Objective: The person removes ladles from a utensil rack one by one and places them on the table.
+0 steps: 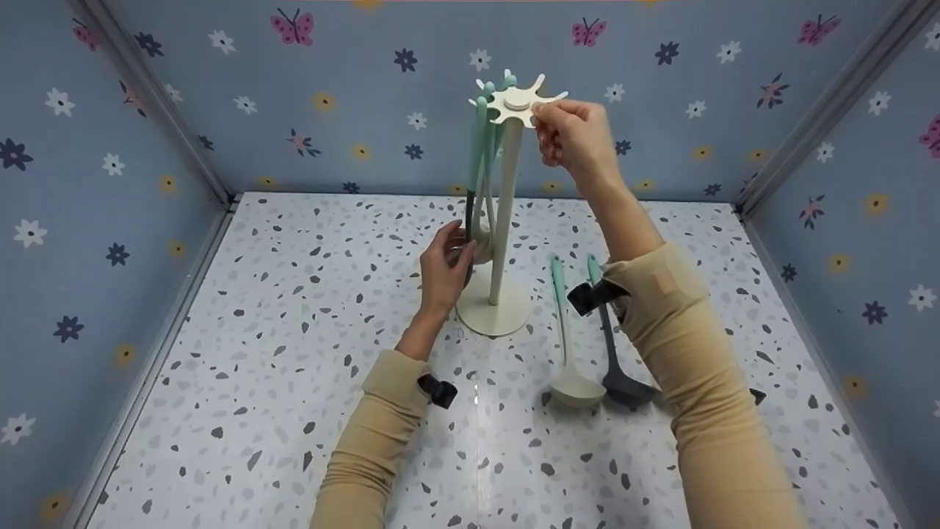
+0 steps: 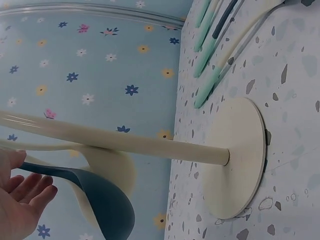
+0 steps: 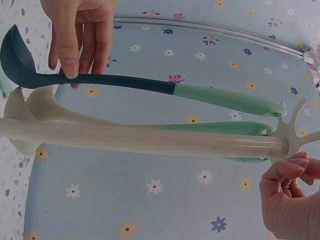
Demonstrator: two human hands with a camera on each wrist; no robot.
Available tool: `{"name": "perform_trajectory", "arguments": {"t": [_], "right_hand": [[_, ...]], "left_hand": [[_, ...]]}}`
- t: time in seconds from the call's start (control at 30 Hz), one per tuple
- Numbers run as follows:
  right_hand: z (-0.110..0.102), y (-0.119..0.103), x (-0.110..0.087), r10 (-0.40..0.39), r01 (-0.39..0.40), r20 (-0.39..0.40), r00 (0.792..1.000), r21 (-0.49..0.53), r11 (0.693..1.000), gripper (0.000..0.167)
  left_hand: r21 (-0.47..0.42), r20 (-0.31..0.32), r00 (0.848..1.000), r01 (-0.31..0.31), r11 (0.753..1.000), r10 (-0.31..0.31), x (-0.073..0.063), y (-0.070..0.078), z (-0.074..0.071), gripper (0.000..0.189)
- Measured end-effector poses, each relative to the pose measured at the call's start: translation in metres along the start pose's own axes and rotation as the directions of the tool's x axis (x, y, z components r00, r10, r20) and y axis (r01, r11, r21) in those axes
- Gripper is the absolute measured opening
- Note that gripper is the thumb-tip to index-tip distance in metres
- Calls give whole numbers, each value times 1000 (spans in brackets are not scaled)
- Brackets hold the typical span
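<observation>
A cream utensil stand [image 1: 504, 220] rises from a round base [image 2: 232, 160], with a hooked top [image 1: 518, 100]. From its hooks hang several utensils with mint handles. One is a dark ladle [image 3: 125, 82]; its handle end sits at a hook. My left hand [image 1: 443, 268] pinches the dark ladle's neck low down, thumb on the near side and fingers behind. Beside it hang cream utensils [image 3: 42, 102], partly hidden by the pole. My right hand [image 1: 580, 139] pinches one hook arm of the stand's top between thumb and curled fingers.
Right of the stand, a cream ladle [image 1: 576, 387] and another dark utensil [image 1: 626, 388] lie on the speckled table [image 1: 294, 367]. More mint-handled utensils [image 2: 205, 60] lie there, partly hidden by my right sleeve in the head view. Patterned walls [image 1: 411, 147] enclose the back and sides.
</observation>
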State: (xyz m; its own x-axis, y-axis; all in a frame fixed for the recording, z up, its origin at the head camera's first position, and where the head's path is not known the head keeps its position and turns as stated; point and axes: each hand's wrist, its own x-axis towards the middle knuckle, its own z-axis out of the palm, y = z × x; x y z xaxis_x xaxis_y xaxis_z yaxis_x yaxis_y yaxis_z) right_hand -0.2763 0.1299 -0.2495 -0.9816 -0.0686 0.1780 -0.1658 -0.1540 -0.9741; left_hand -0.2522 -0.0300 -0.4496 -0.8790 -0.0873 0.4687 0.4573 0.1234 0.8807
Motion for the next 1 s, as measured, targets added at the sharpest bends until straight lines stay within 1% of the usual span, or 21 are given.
{"name": "perform_trajectory", "arguments": {"t": [0.13,0.27,0.4,0.5,0.53,0.67,0.77,1.0], "right_hand": [[0,0,0,0,0,-4,1000,-3,1000,24],[0,0,1,0,0,0,1000,0,1000,24],[0,0,1,5,-5,-1,1000,8,1000,24],[0,0,1,5,-5,-4,1000,7,1000,24],[0,0,1,4,-4,-4,1000,7,1000,24],[0,-1,1,5,-5,-7,1000,12,1000,24],[1,-1,1,7,-6,-4,1000,18,1000,24],[0,0,1,-2,2,0,1000,11,1000,26]], "left_hand": [[-1,-8,1000,23,1000,-23,2,0,1,35],[-9,-14,999,31,999,-31,3,-2,2,32],[-23,-22,1000,19,1000,-20,4,-4,3,30],[-37,-33,999,-9,999,8,4,-2,4,28],[-39,-36,999,-17,999,16,4,-1,5,27],[-37,-44,998,-44,998,43,2,17,4,24],[-30,-40,998,-41,999,39,0,27,4,22],[-35,-45,998,-47,998,45,2,-3,7,22]]}}
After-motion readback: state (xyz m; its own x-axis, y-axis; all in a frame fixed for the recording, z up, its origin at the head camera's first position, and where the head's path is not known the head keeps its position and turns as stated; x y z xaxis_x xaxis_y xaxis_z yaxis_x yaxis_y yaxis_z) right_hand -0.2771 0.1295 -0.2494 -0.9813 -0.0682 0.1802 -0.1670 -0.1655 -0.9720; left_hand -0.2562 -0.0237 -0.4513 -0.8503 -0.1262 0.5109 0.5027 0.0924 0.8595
